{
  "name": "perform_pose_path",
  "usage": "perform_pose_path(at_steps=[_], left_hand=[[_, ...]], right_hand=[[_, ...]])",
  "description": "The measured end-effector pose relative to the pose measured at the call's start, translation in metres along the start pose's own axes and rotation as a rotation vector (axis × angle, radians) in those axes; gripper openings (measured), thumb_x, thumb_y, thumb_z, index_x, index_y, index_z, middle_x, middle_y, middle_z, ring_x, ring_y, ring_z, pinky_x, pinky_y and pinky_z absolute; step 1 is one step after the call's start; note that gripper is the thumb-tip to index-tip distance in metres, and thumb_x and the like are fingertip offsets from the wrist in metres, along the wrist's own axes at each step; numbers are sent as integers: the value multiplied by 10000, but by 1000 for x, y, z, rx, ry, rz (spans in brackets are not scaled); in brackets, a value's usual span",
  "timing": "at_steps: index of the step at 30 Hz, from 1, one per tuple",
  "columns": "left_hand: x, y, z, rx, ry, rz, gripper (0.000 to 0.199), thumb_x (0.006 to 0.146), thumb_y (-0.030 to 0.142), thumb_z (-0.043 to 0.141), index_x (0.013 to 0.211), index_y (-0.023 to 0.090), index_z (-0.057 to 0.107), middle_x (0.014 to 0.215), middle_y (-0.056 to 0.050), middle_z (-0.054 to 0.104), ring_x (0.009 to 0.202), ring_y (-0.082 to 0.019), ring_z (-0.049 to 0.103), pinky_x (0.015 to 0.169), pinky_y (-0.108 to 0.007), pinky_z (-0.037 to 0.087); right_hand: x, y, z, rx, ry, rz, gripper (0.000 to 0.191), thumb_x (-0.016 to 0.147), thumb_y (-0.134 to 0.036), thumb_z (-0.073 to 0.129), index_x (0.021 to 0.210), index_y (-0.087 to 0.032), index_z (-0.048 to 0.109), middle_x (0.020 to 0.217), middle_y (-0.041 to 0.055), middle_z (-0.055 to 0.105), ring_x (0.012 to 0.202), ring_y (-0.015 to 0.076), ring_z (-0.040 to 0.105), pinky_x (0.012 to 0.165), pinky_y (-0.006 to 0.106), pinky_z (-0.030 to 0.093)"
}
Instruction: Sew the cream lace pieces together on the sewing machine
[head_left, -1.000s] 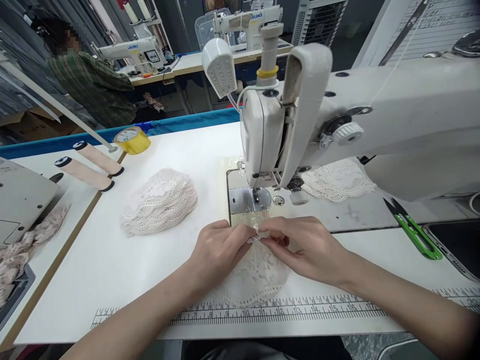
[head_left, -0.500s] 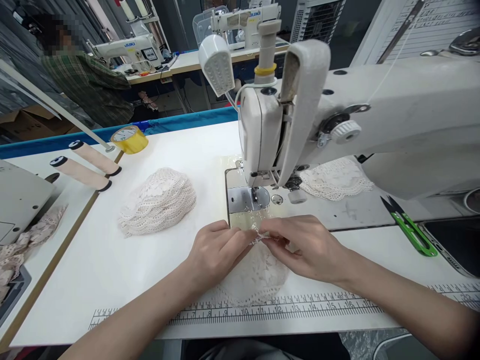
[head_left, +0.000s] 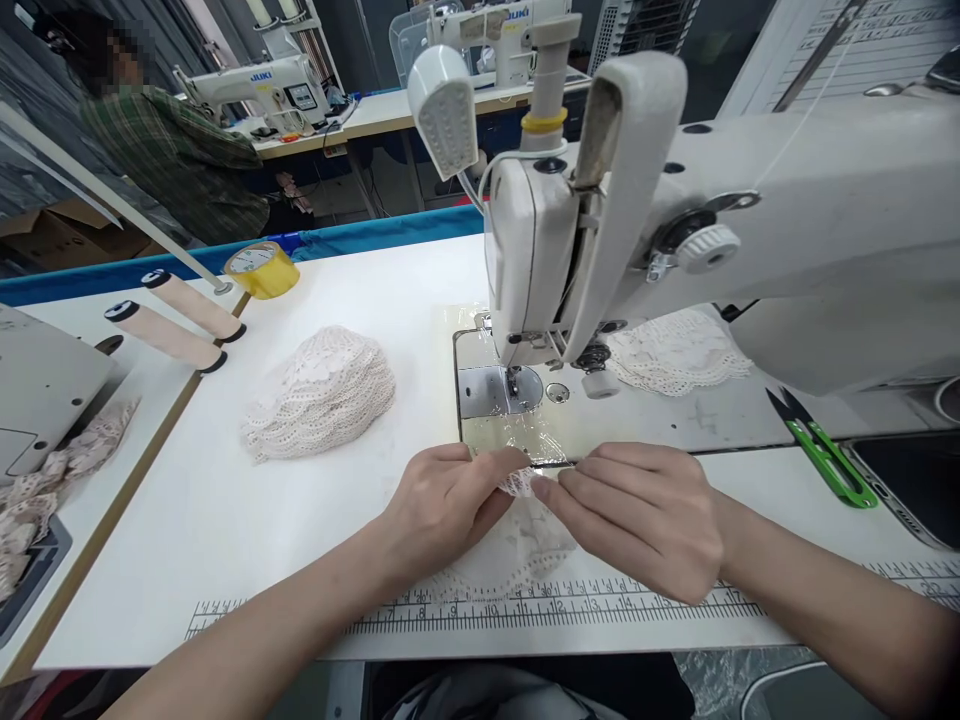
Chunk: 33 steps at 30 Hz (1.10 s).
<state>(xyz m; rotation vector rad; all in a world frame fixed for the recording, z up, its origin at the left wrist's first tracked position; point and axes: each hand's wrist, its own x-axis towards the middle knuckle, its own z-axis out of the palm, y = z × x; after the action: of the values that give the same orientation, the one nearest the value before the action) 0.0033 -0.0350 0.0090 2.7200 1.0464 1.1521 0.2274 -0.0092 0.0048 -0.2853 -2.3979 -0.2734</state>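
A piece of white lace [head_left: 517, 550] lies on the table in front of the sewing machine [head_left: 532, 240]. My left hand [head_left: 446, 500] pinches its upper edge between thumb and forefinger. My right hand [head_left: 641, 510] is closed at the right of that edge, its fingertips against the lace; part of what lies under the fingers is hidden. Both hands are just below the metal needle plate [head_left: 487, 390]. A heap of lace [head_left: 322, 393] rests to the left, and more lace [head_left: 675, 350] lies behind the needle area on the right.
Green-handled snips [head_left: 825, 455] and a phone [head_left: 911, 480] are at the right. Two thread cones [head_left: 165, 337] and yellow tape [head_left: 262, 270] stand at the left. A printed ruler [head_left: 555, 608] runs along the front edge. A person [head_left: 172, 160] sits at the back left.
My right hand has turned and moved slightly right, its fingers now folded closer together. My left hand keeps its pinch on the lace. The whole view has shifted a little.
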Motion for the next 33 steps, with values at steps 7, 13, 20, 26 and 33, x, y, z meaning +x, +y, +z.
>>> perform_pose_path(at_steps=[7, 13, 20, 26, 33], left_hand=[[3, 3, -4, -94, -45, -81, 103, 909, 112, 545, 959, 164, 619, 648, 42, 677, 503, -75, 567, 530, -202, 461], [14, 2, -4, -231, -342, -522, 71, 891, 218, 626, 880, 230, 694, 601, 71, 663, 433, -70, 516, 414, -186, 360], [11, -7, 9, 356, -186, -236, 281, 856, 236, 660, 1125, 177, 606, 913, -47, 721, 770, -200, 646, 683, -341, 442], [7, 3, 7, 450, -217, 33, 234, 943, 271, 563, 1128, 159, 653, 1246, -67, 675, 1062, -250, 624, 917, -446, 349], [10, -3, 10, 384, -240, -9, 310, 976, 317, 504, 1213, 156, 621, 1180, -67, 709, 1132, -252, 617, 1000, -468, 306]], right_hand=[[18, 1, -12, -41, 39, -117, 213, 838, -39, 616, 784, -234, 681, 605, -20, 644, 560, 134, 588, 445, 273, 446], [18, 10, 7, 363, -47, 443, 107, 932, -174, 562, 860, -181, 642, 606, -42, 631, 498, 80, 554, 468, 214, 431], [21, 23, 22, 255, -331, 827, 200, 946, -259, 512, 880, -191, 687, 619, -19, 635, 520, 107, 544, 493, 232, 338], [21, 27, 25, 55, -362, 815, 253, 962, -315, 484, 890, -206, 701, 679, 6, 668, 566, 123, 555, 509, 259, 290], [16, 18, 15, -299, -435, 503, 272, 908, -107, 452, 948, -194, 708, 787, 35, 720, 440, 97, 416, 428, 312, 204]])
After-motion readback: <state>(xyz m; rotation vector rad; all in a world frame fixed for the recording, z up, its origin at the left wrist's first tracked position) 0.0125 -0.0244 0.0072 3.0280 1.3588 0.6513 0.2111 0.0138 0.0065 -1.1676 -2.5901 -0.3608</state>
